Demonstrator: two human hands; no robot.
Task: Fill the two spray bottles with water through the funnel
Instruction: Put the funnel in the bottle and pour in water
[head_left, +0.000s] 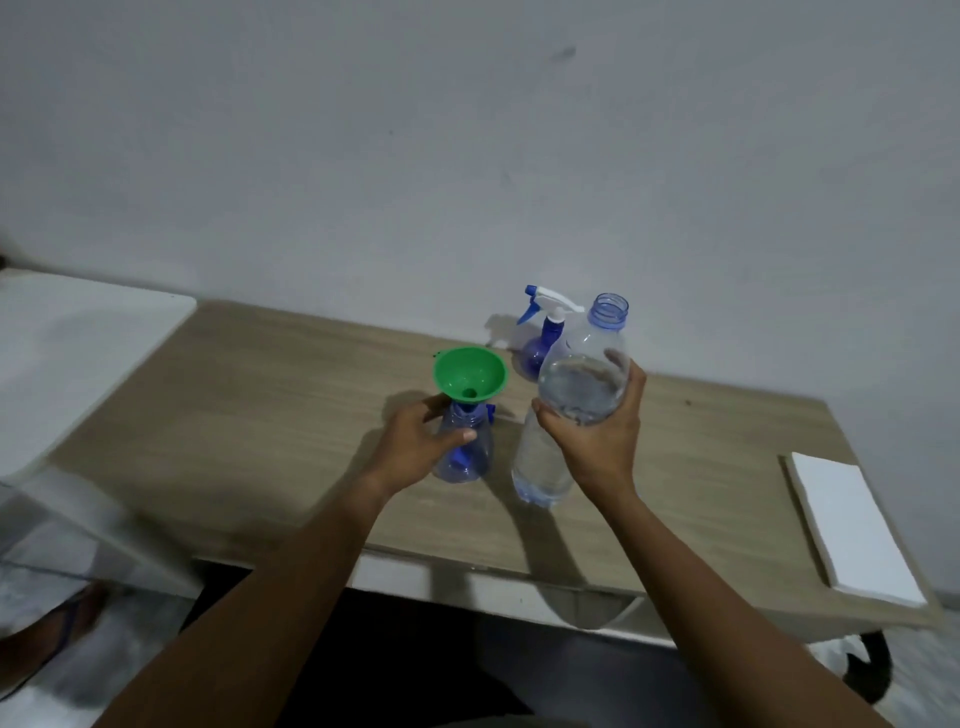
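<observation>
A clear spray bottle (465, 462) with its head off is stood upright on the table (260, 415), near the middle, and is gripped by the left hand (415, 441) – the fingers and thumb are curled round its upper body. A green funnel (467, 371) is seated in its neck, the wide mouth turned upward. Just to the right, an uncapped water bottle (576, 384) is held by the right hand (597, 441), which is wrapped round its middle; the bottle is tilted with its open neck up and away, and water is seen inside it. Whether its base touches the table cannot be told. A second spray bottle (543, 343) – blue-bodied, with a white and blue trigger head fitted – is stood behind the water bottle, close to the wall (467, 156). A white slab (852, 525) is laid at the table's right end.
</observation>
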